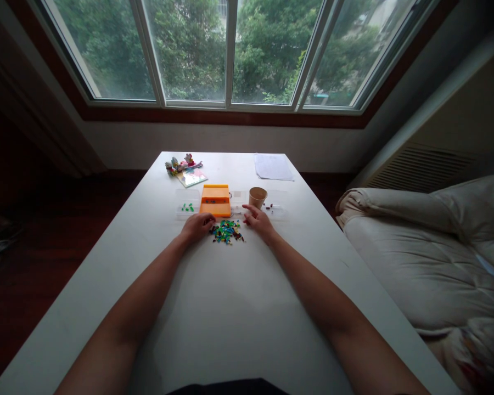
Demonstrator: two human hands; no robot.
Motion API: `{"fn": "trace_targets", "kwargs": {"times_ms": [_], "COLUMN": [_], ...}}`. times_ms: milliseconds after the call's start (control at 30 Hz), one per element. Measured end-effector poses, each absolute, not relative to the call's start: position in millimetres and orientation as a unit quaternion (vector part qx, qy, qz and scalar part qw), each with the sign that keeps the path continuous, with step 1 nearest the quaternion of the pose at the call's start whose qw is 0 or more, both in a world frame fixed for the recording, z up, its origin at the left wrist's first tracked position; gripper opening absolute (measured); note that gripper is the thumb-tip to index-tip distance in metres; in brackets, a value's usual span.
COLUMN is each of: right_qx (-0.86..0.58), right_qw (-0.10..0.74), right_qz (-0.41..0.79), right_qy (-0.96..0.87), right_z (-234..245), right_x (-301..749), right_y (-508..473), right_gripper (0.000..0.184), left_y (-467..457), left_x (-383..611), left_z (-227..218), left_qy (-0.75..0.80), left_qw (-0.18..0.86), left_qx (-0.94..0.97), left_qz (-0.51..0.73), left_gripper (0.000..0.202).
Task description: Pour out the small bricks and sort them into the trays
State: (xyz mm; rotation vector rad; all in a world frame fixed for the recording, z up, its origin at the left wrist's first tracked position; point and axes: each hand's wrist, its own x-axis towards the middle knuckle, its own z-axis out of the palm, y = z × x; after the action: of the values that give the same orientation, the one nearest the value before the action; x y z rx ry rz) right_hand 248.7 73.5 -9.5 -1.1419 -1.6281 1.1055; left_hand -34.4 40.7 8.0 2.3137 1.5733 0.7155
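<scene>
Both my forearms reach out over a white table (214, 307). My left hand (198, 225) rests at the left edge of a small pile of colourful little bricks (227, 231), fingers curled down on the table; whether it holds a piece is hidden. My right hand (258, 219) lies at the pile's right edge with its fingers bent and a forefinger stretched toward the left. Just behind the pile stands an orange box (215, 200). A clear tray (186, 209) with a few green pieces sits to its left, and another clear tray (276, 210) with dark red pieces to its right.
A brown paper cup (257, 197) stands behind my right hand. At the far left of the table lie small toy figures (180, 164) and a printed booklet (192, 177); a sheet of paper (273, 166) lies far right. A cream sofa (428, 258) borders the table's right side.
</scene>
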Motion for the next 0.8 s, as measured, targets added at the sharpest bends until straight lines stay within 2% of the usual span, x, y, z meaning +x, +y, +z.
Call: {"fn": "trace_targets", "kwargs": {"times_ms": [133,233,800], "right_qx": [-0.458,-0.443,-0.408], "right_qw": [0.398,0.396,0.406], "right_qz": [0.313,0.278,0.307], "right_qy": [-0.731,-0.754,-0.758], "right_z": [-9.7,-7.6,-11.1], "right_x": [248.0,247.2,248.3], "right_y": [72.3,71.3,72.0], "right_gripper": [0.035,0.032,0.023], "left_y": [40.2,40.5,39.5], "left_x": [-33.6,-33.5,-31.9], "left_z": [8.2,7.8,8.9], "left_qy": [0.544,0.543,0.545], "left_qw": [0.123,0.123,0.121], "left_qx": [0.793,0.793,0.792], "left_qz": [0.247,0.248,0.245], "left_gripper": [0.019,0.02,0.02]}}
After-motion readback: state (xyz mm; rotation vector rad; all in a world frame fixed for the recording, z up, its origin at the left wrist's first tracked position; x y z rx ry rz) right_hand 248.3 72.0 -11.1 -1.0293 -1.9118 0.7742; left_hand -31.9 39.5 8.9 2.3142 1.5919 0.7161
